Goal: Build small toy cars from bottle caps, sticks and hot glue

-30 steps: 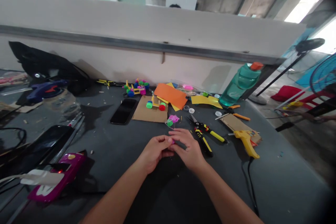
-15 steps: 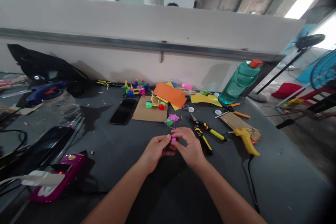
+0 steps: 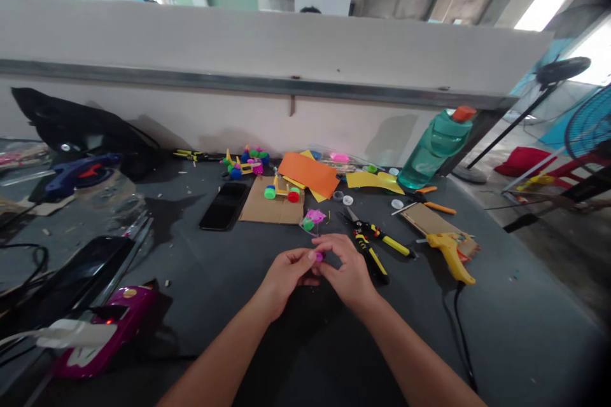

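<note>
A dark gray table (image 3: 200, 296) fills most of the scene, with a white partition (image 3: 267, 44) standing along its far side. A black bag (image 3: 81, 121) lies at the far left, against the partition. At the far right, a teal bottle (image 3: 432, 152) with an orange cap leans to the right. A magenta power strip (image 3: 136, 302) with a white plug in it lies at the near left.

At near center, the left hand (image 3: 286, 276) and the right hand (image 3: 346, 267) meet above the table. The left thumb and fingers are pinched together on a small pink piece; the right thumb and fingers curve around its right side, but I cannot tell whether they clamp it too.

Beyond the hands is a brown cardboard square (image 3: 252, 211), with an orange sheet (image 3: 310, 173) just past its far right corner and a black phone (image 3: 223, 206) just left of it. A yellow glue gun (image 3: 449, 254) lies on the right. Between it and the right hand are 2 yellow-and-black hand tools (image 3: 389, 241). A small yellow cart (image 3: 282, 192) with green and red wheels sits on the cardboard. Smallest is the pink piece (image 3: 319, 257), between the 2 hands' fingertips.
</note>
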`<act>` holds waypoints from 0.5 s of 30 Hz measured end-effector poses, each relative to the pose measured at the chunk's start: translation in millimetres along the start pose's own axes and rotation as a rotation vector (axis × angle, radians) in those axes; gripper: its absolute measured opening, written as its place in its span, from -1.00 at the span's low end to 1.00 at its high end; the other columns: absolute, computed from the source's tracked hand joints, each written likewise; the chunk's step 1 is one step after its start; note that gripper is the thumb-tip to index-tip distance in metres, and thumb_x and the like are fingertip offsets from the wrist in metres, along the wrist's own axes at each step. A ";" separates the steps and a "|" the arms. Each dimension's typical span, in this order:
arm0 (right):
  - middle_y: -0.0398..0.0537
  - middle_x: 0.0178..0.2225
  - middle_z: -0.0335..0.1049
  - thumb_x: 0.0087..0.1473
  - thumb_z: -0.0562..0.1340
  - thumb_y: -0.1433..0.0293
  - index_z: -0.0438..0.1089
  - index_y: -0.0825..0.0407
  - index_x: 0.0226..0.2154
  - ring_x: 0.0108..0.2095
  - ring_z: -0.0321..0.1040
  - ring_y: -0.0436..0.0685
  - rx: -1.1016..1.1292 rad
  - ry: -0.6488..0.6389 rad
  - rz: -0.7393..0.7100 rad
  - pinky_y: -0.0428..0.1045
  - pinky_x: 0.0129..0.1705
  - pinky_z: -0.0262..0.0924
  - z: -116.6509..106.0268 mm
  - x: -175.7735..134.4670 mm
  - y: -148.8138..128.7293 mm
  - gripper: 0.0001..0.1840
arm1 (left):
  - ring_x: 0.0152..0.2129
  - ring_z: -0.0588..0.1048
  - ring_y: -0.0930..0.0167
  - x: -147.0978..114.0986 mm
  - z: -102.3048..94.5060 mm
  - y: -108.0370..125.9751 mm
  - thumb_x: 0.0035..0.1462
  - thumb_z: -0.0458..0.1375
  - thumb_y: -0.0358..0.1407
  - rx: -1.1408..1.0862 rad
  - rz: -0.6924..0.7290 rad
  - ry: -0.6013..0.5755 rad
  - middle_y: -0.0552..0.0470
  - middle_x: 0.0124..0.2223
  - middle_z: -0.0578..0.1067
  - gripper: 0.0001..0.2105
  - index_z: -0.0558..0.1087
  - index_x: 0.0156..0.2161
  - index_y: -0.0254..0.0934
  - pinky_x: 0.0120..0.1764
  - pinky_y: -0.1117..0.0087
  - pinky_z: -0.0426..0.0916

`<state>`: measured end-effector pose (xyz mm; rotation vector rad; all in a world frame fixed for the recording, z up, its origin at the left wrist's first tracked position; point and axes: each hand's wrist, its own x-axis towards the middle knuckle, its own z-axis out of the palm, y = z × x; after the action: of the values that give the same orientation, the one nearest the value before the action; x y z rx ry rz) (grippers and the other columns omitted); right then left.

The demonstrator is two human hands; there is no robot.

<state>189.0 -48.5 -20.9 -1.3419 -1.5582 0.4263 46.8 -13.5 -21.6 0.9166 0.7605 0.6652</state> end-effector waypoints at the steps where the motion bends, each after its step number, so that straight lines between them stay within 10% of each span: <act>1: -0.09 -0.25 0.46 -0.12 0.27 0.52 0.40 -0.06 -0.43 -0.13 0.31 0.15 -0.007 0.006 -0.003 0.11 -0.06 0.20 0.3 -0.2 -0.4 -0.84 | -0.48 0.39 0.47 0.0 0.3 0.2 -0.07 0.26 -0.14 0.013 0.006 0.006 0.03 -0.45 0.44 -0.74 0.50 -0.41 -0.36 -0.35 0.42 0.36; 15: -0.09 -0.26 0.46 -0.10 0.29 0.47 0.40 -0.07 -0.41 -0.13 0.31 0.16 -0.025 -0.014 -0.068 0.12 -0.07 0.20 -1.5 -1.0 -5.3 -0.87 | -0.48 0.42 0.49 -1.5 1.2 -2.8 -0.04 0.25 -0.20 -0.074 0.002 -0.019 0.00 -0.41 0.47 -0.77 0.51 -0.40 -0.38 -0.37 0.43 0.38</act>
<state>187.4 -51.6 -16.5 -1.3033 -1.6207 0.3754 47.4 -16.5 -23.1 0.8551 0.7137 0.6809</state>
